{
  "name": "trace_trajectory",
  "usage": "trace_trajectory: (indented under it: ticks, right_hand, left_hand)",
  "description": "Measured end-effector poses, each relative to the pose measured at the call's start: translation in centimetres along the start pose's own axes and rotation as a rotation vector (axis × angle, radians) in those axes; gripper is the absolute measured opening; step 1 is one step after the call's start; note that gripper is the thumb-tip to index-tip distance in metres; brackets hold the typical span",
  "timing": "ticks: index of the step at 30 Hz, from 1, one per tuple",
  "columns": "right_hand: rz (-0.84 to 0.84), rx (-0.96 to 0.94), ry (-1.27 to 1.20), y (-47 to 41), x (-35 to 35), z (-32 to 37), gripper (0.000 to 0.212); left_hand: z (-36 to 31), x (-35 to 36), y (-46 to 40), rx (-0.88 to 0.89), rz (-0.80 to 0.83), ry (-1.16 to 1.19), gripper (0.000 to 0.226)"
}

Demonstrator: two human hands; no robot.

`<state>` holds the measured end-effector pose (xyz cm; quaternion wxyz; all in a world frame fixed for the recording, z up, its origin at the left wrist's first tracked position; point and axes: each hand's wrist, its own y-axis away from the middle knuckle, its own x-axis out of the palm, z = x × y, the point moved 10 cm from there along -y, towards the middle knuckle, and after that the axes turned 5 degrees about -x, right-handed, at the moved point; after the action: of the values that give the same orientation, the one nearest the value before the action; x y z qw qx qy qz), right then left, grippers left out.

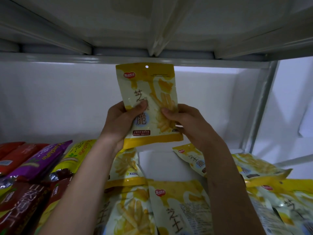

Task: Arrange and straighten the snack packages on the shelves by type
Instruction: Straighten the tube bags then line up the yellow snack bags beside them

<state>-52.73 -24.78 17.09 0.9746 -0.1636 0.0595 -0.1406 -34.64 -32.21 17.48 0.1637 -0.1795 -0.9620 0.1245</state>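
A yellow and white snack pouch (149,92) with fry pictures stands upright in mid-air over the shelf. My left hand (120,122) grips its lower left side, thumb across the front. My right hand (184,122) pinches its lower right edge. Several pouches of the same kind (176,206) lie flat and overlapping on the white shelf (162,163) below and to the right. At the left lie purple (42,160), red (15,155), yellow-green (76,155) and dark brown packages (22,206) in slanted rows.
The underside of the upper shelf (152,31) hangs close above the held pouch. A white back wall (59,99) closes the shelf behind. A metal upright (260,106) stands at the right. A bare patch of shelf lies between the yellow pouches.
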Motion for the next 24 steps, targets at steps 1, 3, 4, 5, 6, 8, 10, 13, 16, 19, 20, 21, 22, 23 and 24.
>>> trace_trajectory:
  ticks: [1, 3, 4, 5, 6, 8, 10, 13, 16, 19, 20, 21, 22, 23, 24]
  right_hand:
    - [-0.032, -0.002, 0.061, -0.2, -0.2, 0.0, 0.063]
    - [-0.131, -0.057, 0.195, -0.2, -0.8, 0.5, 0.065]
    - [-0.144, -0.089, 0.23, -0.3, -0.7, 0.9, 0.058]
    - [-0.112, -0.106, 0.224, -0.3, -0.3, 1.0, 0.049]
    - [-0.051, -0.096, 0.197, -0.3, 0.5, 1.0, 0.044]
    - [0.055, -0.076, 0.183, -0.2, 1.9, 0.7, 0.052]
    - [0.071, -0.084, 0.196, -0.3, 2.3, 0.5, 0.073]
    - [0.016, -0.084, 0.103, -0.8, 1.5, 0.2, 0.067]
    - [-0.018, -0.055, -0.06, -1.1, 0.8, 0.2, 0.053]
    - [-0.089, -0.008, -0.294, -1.9, 0.1, -0.6, 0.054]
    - [-0.089, -0.009, -0.353, -1.8, 0.2, -0.5, 0.044]
    - [-0.087, -0.015, -0.387, -1.9, 0.2, -0.5, 0.038]
    - [-0.082, -0.017, -0.401, -1.7, 0.3, -0.3, 0.032]
    - [-0.076, -0.035, -0.394, -1.7, 0.1, -0.2, 0.025]
    - [-0.077, -0.043, -0.382, -1.6, 0.1, -0.1, 0.021]
  left_hand:
    - [-0.2, -0.3, -0.1, 0.019, -0.029, -0.015, 0.019]
    - [-0.5, -0.8, -0.2, 0.068, -0.102, -0.044, 0.018]
    - [-0.6, -1.0, -0.2, 0.094, -0.136, -0.068, 0.019]
    - [-0.7, -1.0, -0.3, 0.123, -0.158, -0.108, 0.02]
    - [-0.8, -0.7, -0.4, 0.142, -0.165, -0.151, 0.021]
    - [-0.9, 0.1, -0.2, 0.148, -0.13, -0.178, 0.027]
    - [-0.6, 1.4, -0.1, 0.095, -0.027, -0.155, 0.045]
    - [0.0, 2.6, -0.1, 0.037, 0.095, -0.117, 0.053]
    - [0.0, 1.9, -0.6, 0.086, 0.046, -0.101, 0.026]
    - [0.8, 0.2, -1.1, 0.099, -0.088, -0.226, 0.03]
    - [1.4, 0.1, -1.2, 0.055, -0.068, -0.259, 0.041]
    - [2.1, 0.4, -1.3, 0.0, -0.018, -0.254, 0.041]
    - [2.7, 0.7, -1.2, -0.064, 0.041, -0.214, 0.036]
    - [3.0, 0.9, -1.1, -0.106, 0.076, -0.164, 0.031]
    - [2.9, 1.0, -0.9, -0.125, 0.089, -0.119, 0.029]
